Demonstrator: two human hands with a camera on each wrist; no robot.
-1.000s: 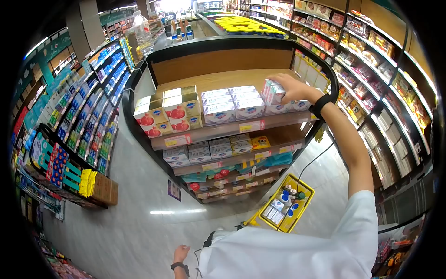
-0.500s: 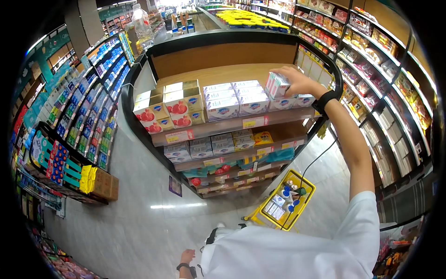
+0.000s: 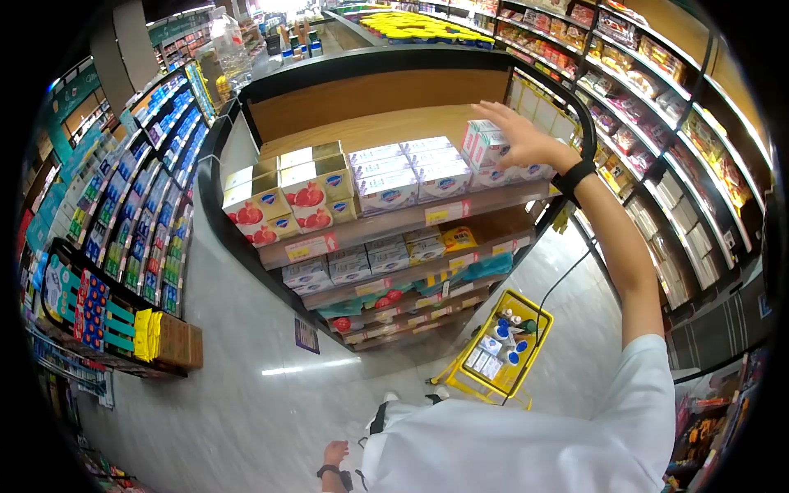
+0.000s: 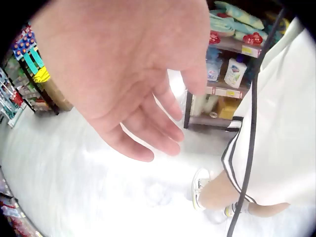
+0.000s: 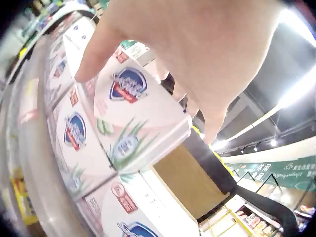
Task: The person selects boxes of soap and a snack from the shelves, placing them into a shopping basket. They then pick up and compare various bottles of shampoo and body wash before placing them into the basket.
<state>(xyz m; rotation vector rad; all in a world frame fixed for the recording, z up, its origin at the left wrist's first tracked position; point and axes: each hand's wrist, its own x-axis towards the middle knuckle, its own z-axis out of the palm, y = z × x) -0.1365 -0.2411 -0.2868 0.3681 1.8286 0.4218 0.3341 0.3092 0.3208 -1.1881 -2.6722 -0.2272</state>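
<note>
In the head view my right hand (image 3: 530, 146) is spread over a pink-and-white soap box (image 3: 485, 146) at the right end of the top shelf. That box (image 5: 143, 116) rests on others like it in the right wrist view; the thumb of my right hand (image 5: 192, 49) lies by its near edge, and the other fingers stand apart beyond it. Lavender-marked boxes (image 3: 390, 191) and pomegranate boxes (image 3: 308, 197) are stacked to the left. My left hand (image 3: 335, 453) hangs low and holds nothing, its fingers (image 4: 153, 128) loosely bent in the left wrist view.
A yellow basket (image 3: 536, 337) with boxes and bottles stands on the floor to the right, a dark cord running above it. Lower shelves (image 3: 362, 289) hold more soap. Stocked racks line both sides, with a brown carton (image 3: 179, 343) at the left.
The fingers of my right hand have lifted and spread from the soap box they held, which now sits on the stack. My left hand still hangs low.
</note>
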